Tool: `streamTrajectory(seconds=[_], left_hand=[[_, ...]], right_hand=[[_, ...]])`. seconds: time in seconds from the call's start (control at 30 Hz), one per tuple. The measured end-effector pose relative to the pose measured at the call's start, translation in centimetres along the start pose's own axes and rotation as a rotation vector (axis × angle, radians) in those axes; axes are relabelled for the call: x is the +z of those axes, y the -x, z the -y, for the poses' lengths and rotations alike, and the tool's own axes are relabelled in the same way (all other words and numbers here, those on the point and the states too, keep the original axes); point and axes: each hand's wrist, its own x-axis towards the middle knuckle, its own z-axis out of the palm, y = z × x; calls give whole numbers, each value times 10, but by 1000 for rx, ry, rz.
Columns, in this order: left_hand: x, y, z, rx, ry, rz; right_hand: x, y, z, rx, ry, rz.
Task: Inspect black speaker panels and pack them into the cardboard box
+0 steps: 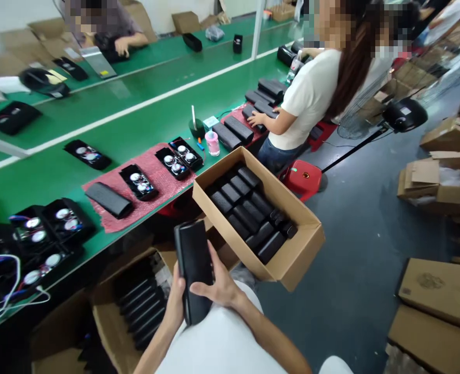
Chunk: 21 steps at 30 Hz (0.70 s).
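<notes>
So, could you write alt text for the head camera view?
A person's hands hold a long black case near an open cardboard box of similar ones. Beyond, more cases, some open, lie on a green workbench near a co-worker.

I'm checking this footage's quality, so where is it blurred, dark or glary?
Head view, upper right: soft, smeared detail; head view, lower left: deep shadow beneath the green bench; head view, upper left: pale sheen on that bench; head view, lower centre: black case between left hand and right hand, fairly clear.
</notes>
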Motion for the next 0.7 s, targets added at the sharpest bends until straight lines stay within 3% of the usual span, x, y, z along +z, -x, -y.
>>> streamTrajectory(seconds=[0.13, 0.33, 0.53, 0.7], left_hand=[[22, 3, -24, 148, 89, 57], [30, 28, -36, 231, 172, 239], [27, 52, -69, 321, 278, 374], [22, 55, -79, 442, 312, 358]], right_hand=[[-9, 9, 30, 19, 70, -57], [-21, 34, 81, -71, 51, 9], [-22, 47, 92, -126, 160, -26], [-20, 44, 95, -91, 145, 30]])
